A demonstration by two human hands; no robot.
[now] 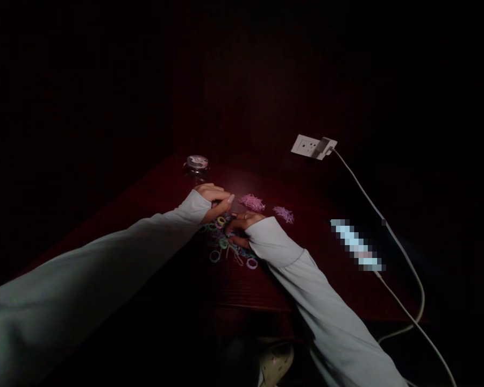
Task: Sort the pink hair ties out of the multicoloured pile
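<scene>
Small coloured hair ties [223,243] lie in a loose pile on the dark red table [246,290], mostly ring-shaped, in green, yellow, purple and white. My left hand [214,200] is over the far left side of this pile, its thumb and fingers closed together. Whatever it may hold is hidden. From the right, my right hand [244,224] reaches in low over the pile, fingers spread among the ties. Just beyond the hands are a pink heap [252,202] and, to its right, a smaller purple heap [284,214] of small bands.
A round container with a printed lid [197,162] stands at the back left. On the right lies a lit, pixelated phone-like device [357,244] with a white cable [411,314]. A charger is plugged into the wall socket [306,146]. A patterned shoe [276,363] shows below the table edge.
</scene>
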